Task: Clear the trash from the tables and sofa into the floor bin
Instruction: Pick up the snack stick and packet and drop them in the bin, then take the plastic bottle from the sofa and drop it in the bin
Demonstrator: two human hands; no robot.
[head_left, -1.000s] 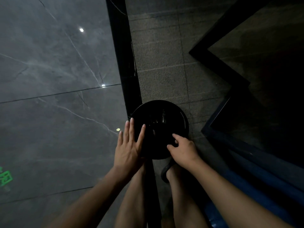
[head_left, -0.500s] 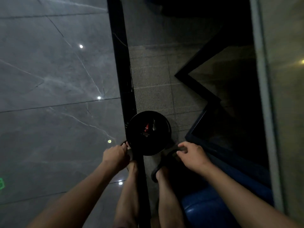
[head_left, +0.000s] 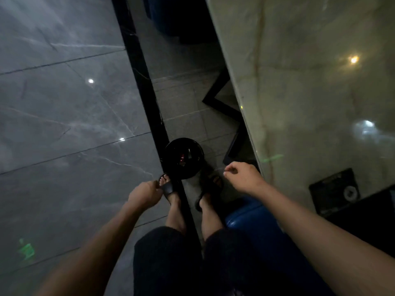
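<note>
The round black floor bin (head_left: pixel 183 157) stands on the floor just beyond my feet, with a bit of red trash showing inside. My left hand (head_left: pixel 145 194) hangs below and left of the bin, fingers loosely curled, holding nothing. My right hand (head_left: pixel 242 176) hangs to the right of the bin near the table edge, fingers loosely curled and empty. Neither hand touches the bin.
A glossy pale marble table (head_left: pixel 310 92) fills the right side, with a black square object (head_left: pixel 334 191) on its near corner. A blue sofa edge (head_left: pixel 245 216) sits by my right leg. Grey tiled floor (head_left: pixel 64 124) spreads left of a black strip (head_left: pixel 145 92).
Both hands have come off the bin and drawn back toward me. The view has risen, so the bin looks smaller and the table now shows on the right.
</note>
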